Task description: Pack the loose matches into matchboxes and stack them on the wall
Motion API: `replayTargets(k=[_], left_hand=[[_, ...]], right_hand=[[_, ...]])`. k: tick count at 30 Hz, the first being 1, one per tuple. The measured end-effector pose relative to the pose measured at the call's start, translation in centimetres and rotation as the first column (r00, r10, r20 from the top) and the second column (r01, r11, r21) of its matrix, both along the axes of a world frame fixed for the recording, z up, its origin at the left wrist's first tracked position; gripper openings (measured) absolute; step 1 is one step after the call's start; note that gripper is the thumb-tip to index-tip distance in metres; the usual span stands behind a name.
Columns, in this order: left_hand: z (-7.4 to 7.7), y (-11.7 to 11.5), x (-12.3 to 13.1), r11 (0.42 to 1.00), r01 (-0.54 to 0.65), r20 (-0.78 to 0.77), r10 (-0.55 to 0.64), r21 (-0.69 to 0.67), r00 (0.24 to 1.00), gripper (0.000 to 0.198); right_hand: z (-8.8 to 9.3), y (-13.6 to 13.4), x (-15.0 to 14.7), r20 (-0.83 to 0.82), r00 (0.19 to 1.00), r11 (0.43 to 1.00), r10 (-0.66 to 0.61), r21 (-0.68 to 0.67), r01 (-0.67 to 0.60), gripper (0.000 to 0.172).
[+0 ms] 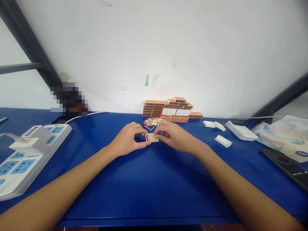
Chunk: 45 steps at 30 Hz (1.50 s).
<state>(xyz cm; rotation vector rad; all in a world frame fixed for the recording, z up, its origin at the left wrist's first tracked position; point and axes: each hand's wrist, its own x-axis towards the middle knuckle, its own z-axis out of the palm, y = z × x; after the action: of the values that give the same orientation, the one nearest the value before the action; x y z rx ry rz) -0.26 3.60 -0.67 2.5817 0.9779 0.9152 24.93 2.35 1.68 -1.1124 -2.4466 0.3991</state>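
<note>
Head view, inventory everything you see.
Match tray: one, white, centre
Matches: many, red-tipped, in and behind tray
Matchboxes: many, mostly brown, rear
Boxy pieces: three, white, right
Device: one, white, right
Packet: one, multicoloured, right
Phone: one, black, right edge
Power strip: one, white, left
Charger: one, white, on strip
Cables: several, white, sides
Blurred object: one, dark, left
Frame bars: several, dark, sides
Table: one, blue, below
Wall: one, white, behind
Hands: two, bare, at tray

Your left hand (pixel 126 139) and right hand (pixel 176 136) are both bare and slim-fingered, tapering into narrow wrists (pixel 110 154). Your left forearm (pixel 77 179), uncovered too, broadens smoothly toward eight o'clock; your right forearm (pixel 228 178), equally uncovered, broadens toward four o'clock, its outline just as even and slender.
</note>
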Motion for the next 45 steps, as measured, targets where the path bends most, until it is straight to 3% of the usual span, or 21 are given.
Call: replayTargets(k=[7, 10, 13, 18, 24, 27, 38, 45], left_hand=[[0.3, -0.1, 0.0, 1.0, -0.015, 0.009, 0.015, 0.01, 1.0, 0.029], [0.3, -0.1, 0.0, 0.999, -0.03, 0.023, 0.031, -0.011, 0.999, 0.029], [0.2, -0.2, 0.1, 0.999, -0.028, 0.011, 0.029, -0.041, 1.0, 0.03], [0.1, -0.2, 0.1, 0.999, -0.007, 0.021, 0.008, -0.052, 1.0, 0.03], [-0.5, 0.1, 0.1, 0.998, -0.011, 0.006, 0.011, -0.069, 1.0, 0.028], [-0.7, 0.0, 0.2, 0.996, 0.028, -0.013, -0.029, -0.088, 0.999, 0.027], [0.0, 0.4, -0.5, 1.0, -0.01, -0.001, 0.01, -0.003, 1.0, 0.03], [-0.1, 0.3, -0.5, 0.999, 0.017, -0.04, -0.018, -0.029, 0.999, 0.029]], right_hand=[[0.9, -0.1, 0.1, -0.029, 0.998, 0.997, -0.055, 0.053, 0.057, 0.015], [0.9, 1.0, 1.3, -0.043, 0.982, 0.97, -0.182, 0.156, 0.187, 0.017], [0.0, 2.4, 2.8, 0.031, 0.966, 0.955, -0.255, 0.165, 0.247, 0.015], [-1.8, 4.1, 3.8, 0.098, 0.969, 0.973, -0.225, 0.069, 0.219, 0.016], [-2.2, 5.1, 3.3, 0.17, 0.95, 0.961, -0.264, -0.034, 0.273, 0.013], [-2.4, 4.9, 3.2, 0.201, 0.942, 0.962, -0.268, 0.001, 0.273, 0.014], [-2.3, 4.2, 3.1, 0.337, 0.902, 0.961, -0.269, 0.041, 0.272, 0.023], [-2.4, 4.0, 3.2, 0.368, 0.887, 0.96, -0.278, 0.06, 0.275, 0.018]])
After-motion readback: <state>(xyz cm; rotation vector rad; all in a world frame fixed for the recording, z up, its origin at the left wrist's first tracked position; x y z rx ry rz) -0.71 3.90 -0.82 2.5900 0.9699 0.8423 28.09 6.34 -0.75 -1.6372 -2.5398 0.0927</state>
